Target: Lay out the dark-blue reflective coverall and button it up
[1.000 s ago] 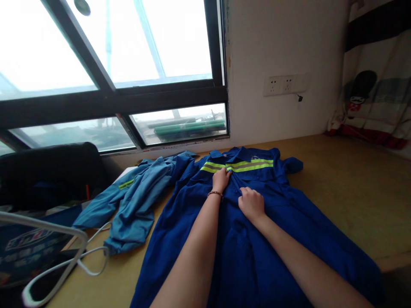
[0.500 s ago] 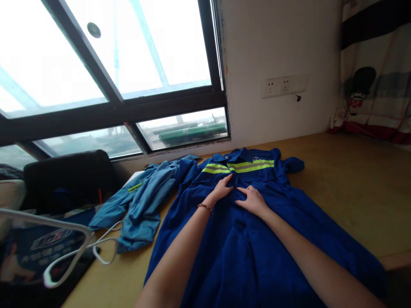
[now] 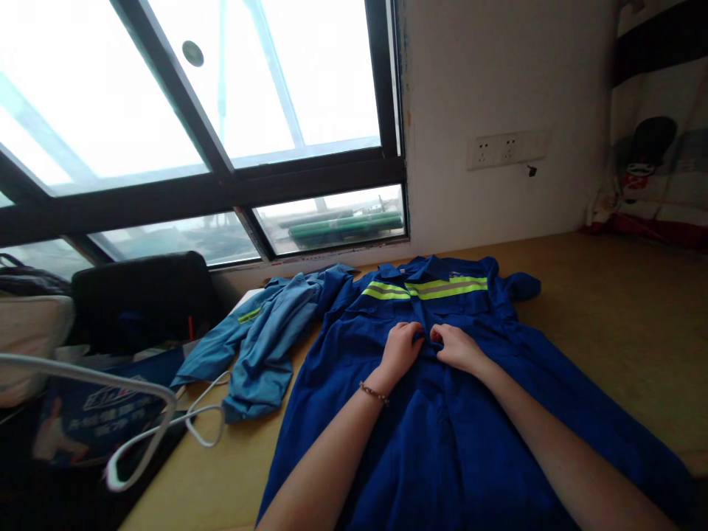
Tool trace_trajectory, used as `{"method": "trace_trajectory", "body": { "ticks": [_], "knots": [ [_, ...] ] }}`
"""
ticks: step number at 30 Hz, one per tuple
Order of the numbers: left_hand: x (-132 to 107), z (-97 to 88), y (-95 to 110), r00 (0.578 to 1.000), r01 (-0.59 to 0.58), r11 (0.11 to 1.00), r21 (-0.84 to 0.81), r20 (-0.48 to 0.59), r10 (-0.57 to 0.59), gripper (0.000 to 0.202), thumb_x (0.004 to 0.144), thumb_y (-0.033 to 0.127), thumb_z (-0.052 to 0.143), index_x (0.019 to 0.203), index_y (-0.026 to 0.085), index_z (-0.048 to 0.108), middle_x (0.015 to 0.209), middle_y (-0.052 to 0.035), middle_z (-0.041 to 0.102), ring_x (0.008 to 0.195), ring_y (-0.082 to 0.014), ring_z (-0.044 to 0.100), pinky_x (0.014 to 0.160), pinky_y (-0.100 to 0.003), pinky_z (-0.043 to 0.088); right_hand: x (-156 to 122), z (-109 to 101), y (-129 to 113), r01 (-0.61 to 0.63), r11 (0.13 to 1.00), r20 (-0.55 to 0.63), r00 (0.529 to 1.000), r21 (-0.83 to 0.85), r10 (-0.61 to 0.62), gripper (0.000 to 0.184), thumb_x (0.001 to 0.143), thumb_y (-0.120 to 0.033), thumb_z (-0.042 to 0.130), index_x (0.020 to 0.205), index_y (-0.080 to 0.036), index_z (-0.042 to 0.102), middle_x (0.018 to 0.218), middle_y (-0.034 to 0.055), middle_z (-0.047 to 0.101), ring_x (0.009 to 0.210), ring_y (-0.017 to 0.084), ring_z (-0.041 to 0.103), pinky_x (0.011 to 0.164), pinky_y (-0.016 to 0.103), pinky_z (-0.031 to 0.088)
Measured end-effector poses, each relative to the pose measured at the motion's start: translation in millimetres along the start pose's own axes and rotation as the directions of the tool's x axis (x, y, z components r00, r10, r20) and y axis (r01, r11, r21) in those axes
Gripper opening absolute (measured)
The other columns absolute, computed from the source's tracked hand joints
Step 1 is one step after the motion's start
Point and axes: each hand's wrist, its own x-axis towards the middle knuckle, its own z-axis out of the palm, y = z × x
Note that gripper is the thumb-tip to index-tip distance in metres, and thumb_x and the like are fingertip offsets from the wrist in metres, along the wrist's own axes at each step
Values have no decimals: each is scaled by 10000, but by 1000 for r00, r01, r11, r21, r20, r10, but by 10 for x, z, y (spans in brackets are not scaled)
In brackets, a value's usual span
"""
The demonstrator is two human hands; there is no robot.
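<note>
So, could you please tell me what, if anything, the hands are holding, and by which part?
The left hand and right hand seem to pinch the dark blue garment at its front opening, below the yellow-green stripe.

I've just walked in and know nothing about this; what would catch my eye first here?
Probably the blue coverall spread across the table, its yellow-green reflective stripe vivid across the chest. The left hand and right hand are close together at its front, below that stripe. Next, perhaps, the bright window at upper left.
</note>
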Motion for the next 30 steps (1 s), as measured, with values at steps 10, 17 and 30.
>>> {"method": "trace_trajectory", "body": {
  "ticks": [10,17,30],
  "knots": [
    [-2,-37,60,1000,-12,962,273,29,4,111,694,155,585,790,189,541,801,-16,559,803,-172,465,703,-279,362,-2,-11,-33,36,999,-47,998,10,-35,168,602,-153,517,743,-210,589,746,-7,585,696,120,521,585,201,320],
    [-12,-42,50,1000,-14,970,241,9,12,214,792,393,498,762,193,565,757,-22,551,761,-167,461,665,-266,346,-52,65,-82,-10,996,-230,973,-89,-10,86,676,-274,523,706,-213,575,750,4,600,659,137,532,522,227,287],
    [-25,-47,23,1000,-5,970,245,26,-2,102,703,184,565,804,199,558,785,-14,569,787,-170,468,688,-269,348,74,17,27,-142,582,-27,962,801,272,231,615,-355,566,666,-136,620,580,17,585,541,140,521,496,235,373]
  ]
}}
